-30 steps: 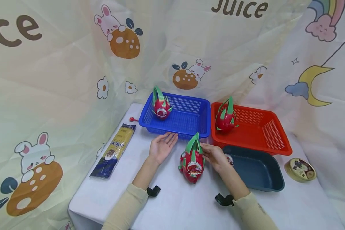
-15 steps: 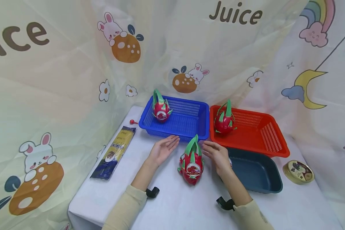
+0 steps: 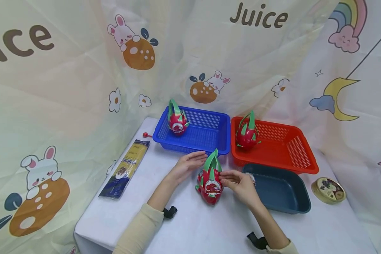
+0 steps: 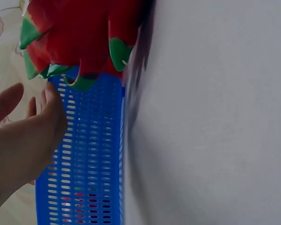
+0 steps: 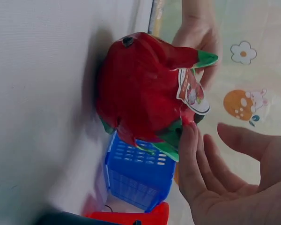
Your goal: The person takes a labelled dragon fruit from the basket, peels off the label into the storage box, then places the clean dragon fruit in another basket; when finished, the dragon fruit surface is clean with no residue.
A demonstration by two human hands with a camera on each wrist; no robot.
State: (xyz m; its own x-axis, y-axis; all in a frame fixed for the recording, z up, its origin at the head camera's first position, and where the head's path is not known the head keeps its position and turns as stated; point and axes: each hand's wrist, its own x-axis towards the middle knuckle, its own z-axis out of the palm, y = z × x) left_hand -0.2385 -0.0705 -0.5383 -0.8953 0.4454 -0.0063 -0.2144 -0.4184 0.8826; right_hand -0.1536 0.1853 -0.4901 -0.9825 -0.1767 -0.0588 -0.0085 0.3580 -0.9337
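Observation:
A red dragon fruit (image 3: 211, 188) with green leaf tips and a round label lies on the white table between both hands. My left hand (image 3: 188, 166) is beside its upper left, fingers extended toward the green leaves; in the left wrist view the thumb stands apart from the fingers. From the other side my right hand (image 3: 240, 184) touches the fruit with its fingertips (image 5: 189, 133), the thumb held away from it. A second dragon fruit (image 3: 177, 124) sits in the blue basket (image 3: 206, 135), and another dragon fruit (image 3: 247, 135) in the red basket (image 3: 282, 155).
A dark teal tray (image 3: 280, 195) stands in front of the red basket, with a round gold tin (image 3: 328, 190) to its right. At the left lie a blue and yellow packet (image 3: 125, 169) and a small red lollipop-like item (image 3: 146, 134). Printed cloth hangs behind the table.
My left hand has moved right toward the fruit's leaves. The right hand drew back from the leaves, then came down to the fruit's right side. The fruit stays on the table.

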